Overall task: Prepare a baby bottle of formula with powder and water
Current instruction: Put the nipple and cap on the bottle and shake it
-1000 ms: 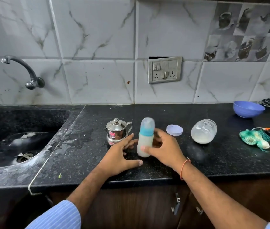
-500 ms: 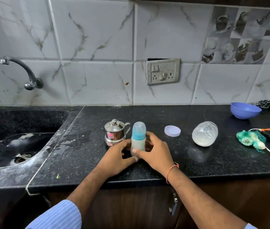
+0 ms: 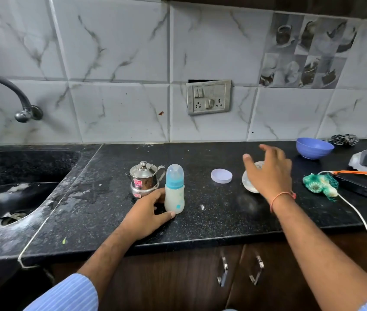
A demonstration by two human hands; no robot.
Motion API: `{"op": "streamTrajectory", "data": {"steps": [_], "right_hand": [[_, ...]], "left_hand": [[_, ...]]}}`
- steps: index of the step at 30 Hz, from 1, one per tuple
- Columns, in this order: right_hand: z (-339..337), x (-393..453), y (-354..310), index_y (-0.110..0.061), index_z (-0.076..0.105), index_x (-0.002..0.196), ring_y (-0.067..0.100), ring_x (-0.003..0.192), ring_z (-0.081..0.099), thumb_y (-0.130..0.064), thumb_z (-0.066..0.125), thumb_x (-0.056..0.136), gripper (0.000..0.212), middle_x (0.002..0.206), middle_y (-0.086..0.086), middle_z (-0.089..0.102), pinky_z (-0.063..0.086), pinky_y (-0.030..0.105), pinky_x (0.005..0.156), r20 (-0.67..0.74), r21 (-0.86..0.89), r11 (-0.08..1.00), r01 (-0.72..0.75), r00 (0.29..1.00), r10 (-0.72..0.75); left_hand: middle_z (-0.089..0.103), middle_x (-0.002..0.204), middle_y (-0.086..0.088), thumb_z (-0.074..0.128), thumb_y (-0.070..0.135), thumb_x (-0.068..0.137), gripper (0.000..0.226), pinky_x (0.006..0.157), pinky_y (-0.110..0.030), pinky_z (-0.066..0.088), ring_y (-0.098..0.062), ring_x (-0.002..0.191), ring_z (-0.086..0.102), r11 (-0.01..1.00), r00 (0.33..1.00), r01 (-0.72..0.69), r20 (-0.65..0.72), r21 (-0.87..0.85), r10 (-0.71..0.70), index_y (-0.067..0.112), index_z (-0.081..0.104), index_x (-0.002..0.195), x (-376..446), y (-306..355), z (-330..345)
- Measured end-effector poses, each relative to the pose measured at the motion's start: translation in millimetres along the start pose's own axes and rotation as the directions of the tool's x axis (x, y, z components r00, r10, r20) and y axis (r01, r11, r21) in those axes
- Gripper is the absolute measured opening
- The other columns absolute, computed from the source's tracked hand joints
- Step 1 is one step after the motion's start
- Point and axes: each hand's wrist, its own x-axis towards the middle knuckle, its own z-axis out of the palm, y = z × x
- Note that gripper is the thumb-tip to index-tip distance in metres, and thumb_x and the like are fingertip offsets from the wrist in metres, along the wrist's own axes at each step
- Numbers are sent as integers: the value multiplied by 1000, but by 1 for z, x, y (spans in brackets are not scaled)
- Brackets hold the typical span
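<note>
Your left hand (image 3: 149, 215) rests on the speckled black stone counter (image 3: 211, 223), thumb and fingers loosely curved round the base of the baby bottle (image 3: 174, 189), touching its lower left side. The bottle stands upright at the centre of the counter: frosted, waisted plastic, milky liquid inside, a teal collar and a clear domed cap. At its 10 o'clock, just beside it, sits a small lidded jug (image 3: 144, 179) of shiny steel with a pink sticker. Your right hand (image 3: 268, 171), a thin orange thread at the wrist, hovers with fingers spread wide, holding nothing, above a cloudy round jar (image 3: 248, 184) lying on its side at the bottle's 3 o'clock. Between bottle and jar lies a flat pale-lilac lid (image 3: 221, 176). A smooth blue bowl (image 3: 314, 148) sits at 2 o'clock.
</note>
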Motion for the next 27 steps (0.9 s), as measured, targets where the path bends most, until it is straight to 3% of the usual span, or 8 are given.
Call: {"op": "streamTrajectory", "data": {"steps": [4,9,16,19,21,24,27], "right_hand": [[-3,33,40,-29,31,163,46,148,30,-77,47,93,86,167,11,31,35,57,116,180,-142,968,-209,956,233],[5,46,56,-35,21,167,49,149,37,-84,47,85,99,171,11,27,33,54,123,328,-94,944,-316,885,329],[13,35,43,-40,18,167,40,139,52,-69,60,90,92,168,0,27,53,56,107,359,-19,987,-158,920,154],[16,21,35,-37,20,167,40,133,58,-58,70,90,93,162,1,30,48,49,112,304,-42,999,10,953,3],[20,7,28,-36,25,165,39,126,62,-52,76,87,95,157,0,32,50,47,105,256,-38,992,122,961,-109],[30,-14,21,-36,36,157,37,117,65,-41,85,79,93,150,-3,35,55,45,97,201,-23,957,289,939,-279],[43,-28,16,-35,40,153,36,119,63,-34,90,73,94,148,-3,35,56,45,100,182,12,928,373,912,-369]], "left_hand": [[69,131,30,89,30,93,65,97,-7,46,20,120,59,1000,1000,3,2,-9,-3,36,59,151,-1,0,0],[69,131,31,89,28,93,65,95,-4,43,22,119,59,1000,1000,9,-1,-22,-9,35,59,151,0,0,1],[69,131,32,88,29,94,64,95,-6,44,21,121,58,1000,1000,1,4,-22,-1,37,59,150,-1,-1,0],[70,132,30,88,31,93,64,98,-11,45,17,122,61,1000,1000,-9,-1,-18,9,36,60,150,-2,-1,0],[70,132,29,88,31,93,64,99,-12,46,15,122,61,1000,1000,-11,0,-19,11,37,60,150,-2,0,-1],[70,132,29,88,31,93,64,100,-13,46,14,122,62,1000,1000,-16,0,-20,16,37,59,150,-2,1,-1],[71,131,29,88,30,93,63,100,-15,47,13,122,63,1000,1000,-14,1,-25,14,37,60,150,-3,2,-1]]}}
